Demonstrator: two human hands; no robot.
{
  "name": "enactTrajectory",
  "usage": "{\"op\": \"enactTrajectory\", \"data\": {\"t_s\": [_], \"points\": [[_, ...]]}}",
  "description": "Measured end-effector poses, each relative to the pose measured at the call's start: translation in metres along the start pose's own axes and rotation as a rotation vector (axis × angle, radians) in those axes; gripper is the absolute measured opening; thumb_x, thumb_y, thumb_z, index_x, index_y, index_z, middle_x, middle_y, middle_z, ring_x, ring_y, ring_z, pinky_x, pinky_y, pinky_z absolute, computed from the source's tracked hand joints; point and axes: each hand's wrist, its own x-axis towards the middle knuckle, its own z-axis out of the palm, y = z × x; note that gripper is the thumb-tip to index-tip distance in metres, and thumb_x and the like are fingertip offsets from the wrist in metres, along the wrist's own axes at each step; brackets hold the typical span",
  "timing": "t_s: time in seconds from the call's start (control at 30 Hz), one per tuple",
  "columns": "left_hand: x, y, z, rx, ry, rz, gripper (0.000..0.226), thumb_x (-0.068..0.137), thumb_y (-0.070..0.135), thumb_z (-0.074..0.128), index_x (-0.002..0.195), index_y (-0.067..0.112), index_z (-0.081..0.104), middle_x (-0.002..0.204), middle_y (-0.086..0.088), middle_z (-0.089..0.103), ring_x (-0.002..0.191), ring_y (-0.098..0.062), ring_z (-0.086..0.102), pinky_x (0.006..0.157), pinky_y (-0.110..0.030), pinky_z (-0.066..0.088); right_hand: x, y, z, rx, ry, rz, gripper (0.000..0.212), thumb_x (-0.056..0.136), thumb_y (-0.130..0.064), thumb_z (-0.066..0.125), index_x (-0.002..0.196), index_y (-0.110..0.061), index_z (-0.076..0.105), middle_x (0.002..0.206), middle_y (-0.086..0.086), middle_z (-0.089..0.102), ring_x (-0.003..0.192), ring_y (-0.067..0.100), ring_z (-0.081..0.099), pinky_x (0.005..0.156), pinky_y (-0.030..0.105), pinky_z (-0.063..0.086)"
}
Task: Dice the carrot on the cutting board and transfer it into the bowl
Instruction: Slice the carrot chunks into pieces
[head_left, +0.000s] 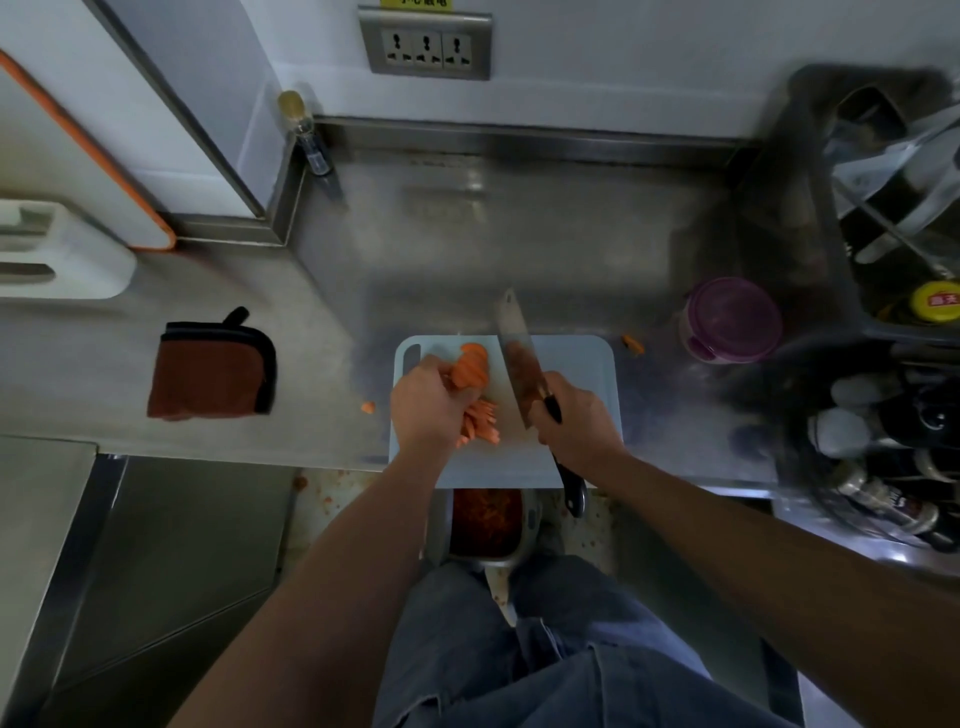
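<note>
Carrot slices (470, 371) lie fanned on the cutting board (576, 364), held down by the curled fingers of the left hand (428, 400), with cut sticks (480, 423) just beside it. The right hand (576, 421) is wrapped round the handle of a cleaver (522, 364), its blade over the board. 2 stray bits lie on the bench (519, 249). Below the bench's near edge, a metal bowl (485, 525) holds orange pieces
</note>
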Motion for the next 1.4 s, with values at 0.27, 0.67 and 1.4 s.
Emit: {"op": "enactTrajectory", "data": {"t_s": [0.27,0.67,1.4], "points": [[-0.003,0.001,-0.006,-0.263,0.025,-0.078,0.021,0.087,0.015,0.068,0.104,0.016,0.057,0.085,0.004,0.059,0.064,-0.005,0.055,0.044,-0.005,0.039,-0.001,-0.001,-0.002,0.017,0.002,0.005,0.006,0.096,-0.023,0.048,0.098,-0.018,0.050,0.077,0.007,0.063,0.069,0.022,0.064,0.061,0.042,0.054],[-0.022,0.038,0.053,-0.236,-0.210,-0.068,0.017,0.087,0.015,0.065,0.098,0.026,0.059,0.091,0.007,0.063,0.089,-0.018,0.063,0.080,-0.037,0.054,-0.017,0.022,-0.018,-0.048,0.052,0.041,0.015,0.093,-0.024,0.050,0.106,-0.016,0.051,0.075,0.006,0.065,0.067,0.022,0.064,0.066,0.045,0.056],[-0.042,0.049,0.083,-0.144,0.018,-0.251,0.009,0.088,0.018,0.068,0.094,0.014,0.072,0.098,-0.002,0.072,0.092,-0.018,0.063,0.076,-0.025,0.040,-0.031,0.046,-0.018,-0.382,-0.064,-0.063,0.016,0.097,-0.020,0.040,0.111,-0.014,0.037,0.070,0.005,0.048,0.063,0.029,0.053,0.057,0.036,0.043]]}}
